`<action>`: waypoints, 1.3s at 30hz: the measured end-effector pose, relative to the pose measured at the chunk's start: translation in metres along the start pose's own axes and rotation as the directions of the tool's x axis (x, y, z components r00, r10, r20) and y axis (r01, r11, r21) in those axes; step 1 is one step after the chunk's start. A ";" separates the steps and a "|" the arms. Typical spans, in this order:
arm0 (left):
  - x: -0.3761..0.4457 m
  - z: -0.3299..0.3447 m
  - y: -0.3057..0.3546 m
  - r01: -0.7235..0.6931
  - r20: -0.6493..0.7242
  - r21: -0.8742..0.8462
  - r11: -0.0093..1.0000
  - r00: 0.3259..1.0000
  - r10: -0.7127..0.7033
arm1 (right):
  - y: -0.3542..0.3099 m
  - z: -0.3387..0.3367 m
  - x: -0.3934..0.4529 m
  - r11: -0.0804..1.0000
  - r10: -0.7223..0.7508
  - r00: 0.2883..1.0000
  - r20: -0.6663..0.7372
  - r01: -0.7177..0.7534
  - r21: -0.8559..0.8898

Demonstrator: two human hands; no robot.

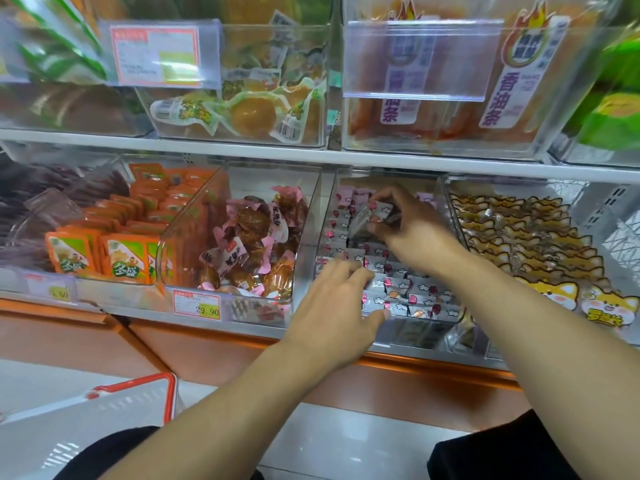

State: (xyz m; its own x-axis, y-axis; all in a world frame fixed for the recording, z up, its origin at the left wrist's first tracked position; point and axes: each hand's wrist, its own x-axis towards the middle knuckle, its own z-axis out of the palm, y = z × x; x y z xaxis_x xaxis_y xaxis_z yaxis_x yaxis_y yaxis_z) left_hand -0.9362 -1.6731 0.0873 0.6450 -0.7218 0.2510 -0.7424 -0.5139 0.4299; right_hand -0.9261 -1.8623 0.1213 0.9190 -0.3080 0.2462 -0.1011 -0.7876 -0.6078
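R hand is up over the back of the clear bin, thumb and fingertips pinching a small stack of silver packets, held just above the rows. L hand sits at the bin's front, fingers close together and resting on the packet rows, thumb spread toward the front wall. Pink-wrapped snacks in the next bin to the left, dog-print packs to the right.

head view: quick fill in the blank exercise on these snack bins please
The right hand pinches ____ packets above the clear bin.
The price tag left of that bin reads ____.
The basket at lower left has a ____ rim.
Missing: silver; 29.90; red
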 end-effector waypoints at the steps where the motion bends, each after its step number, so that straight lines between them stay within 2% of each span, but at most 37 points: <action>1: 0.000 0.000 0.001 -0.004 0.003 0.008 1.000 1.000 0.004 | 0.001 0.001 0.002 1.000 0.026 1.000 0.011 -0.026 -0.015; 10: 0.000 0.002 0.002 -0.001 0.017 0.051 0.999 1.000 0.000 | 0.003 0.006 0.026 0.996 0.079 0.995 0.064 -0.077 -0.035; 16: -0.002 0.002 -0.001 -0.002 0.035 0.061 0.998 0.999 0.000 | -0.001 0.014 0.030 0.998 0.062 0.998 0.031 -0.063 0.022; 18: -0.002 0.001 -0.001 0.001 0.033 0.055 0.998 0.999 -0.003 | -0.002 0.014 0.029 0.998 0.057 0.995 0.079 -0.054 -0.036; 21: -0.002 0.000 0.000 -0.003 0.034 0.057 0.998 0.999 0.001 | 0.001 0.016 0.025 0.983 0.072 0.962 0.264 -0.023 -0.184; 23: -0.002 -0.001 0.000 -0.004 0.034 0.058 0.998 0.999 0.002 | 0.001 0.019 0.024 0.980 0.070 0.942 0.328 -0.004 -0.198; 26: -0.003 -0.001 0.000 0.005 0.039 0.059 0.998 0.999 -0.008 | -0.003 0.015 0.025 0.978 0.042 0.972 0.232 0.008 -0.210; 29: -0.003 -0.001 0.001 0.011 0.045 0.086 0.996 0.999 -0.015 | -0.001 0.008 0.026 0.904 0.068 0.996 0.064 -0.034 -0.427; 31: -0.004 -0.001 0.002 0.004 0.046 0.101 0.995 0.999 -0.009 | 0.002 0.009 0.024 0.839 0.124 0.988 0.093 -0.055 -0.542; 33: -0.006 -0.003 0.005 0.003 0.021 0.094 0.996 1.000 -0.005 | 0.002 0.012 0.023 0.854 0.170 0.977 0.129 -0.080 -0.515; 35: -0.007 -0.008 0.008 0.032 -0.072 0.056 0.998 0.997 -0.028 | 0.002 0.014 0.024 0.897 0.173 0.978 0.112 -0.109 -0.429; 37: -0.008 -0.015 0.008 0.093 -0.203 -0.015 0.996 0.975 -0.095 | 0.002 0.012 0.026 0.934 0.186 0.980 0.073 -0.153 -0.323; 39: -0.008 -0.024 0.005 0.177 -0.263 -0.121 0.977 0.943 -0.203 | 0.000 0.008 0.027 0.964 0.196 0.981 -0.007 -0.194 -0.185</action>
State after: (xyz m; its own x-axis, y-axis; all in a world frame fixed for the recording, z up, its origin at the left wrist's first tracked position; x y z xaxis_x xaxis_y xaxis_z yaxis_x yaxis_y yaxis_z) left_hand -0.9406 -1.6586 0.1079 0.8070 -0.4540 0.3777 -0.5891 -0.5732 0.5695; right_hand -0.8986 -1.8661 0.1220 0.8786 -0.4601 0.1279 -0.3459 -0.7977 -0.4940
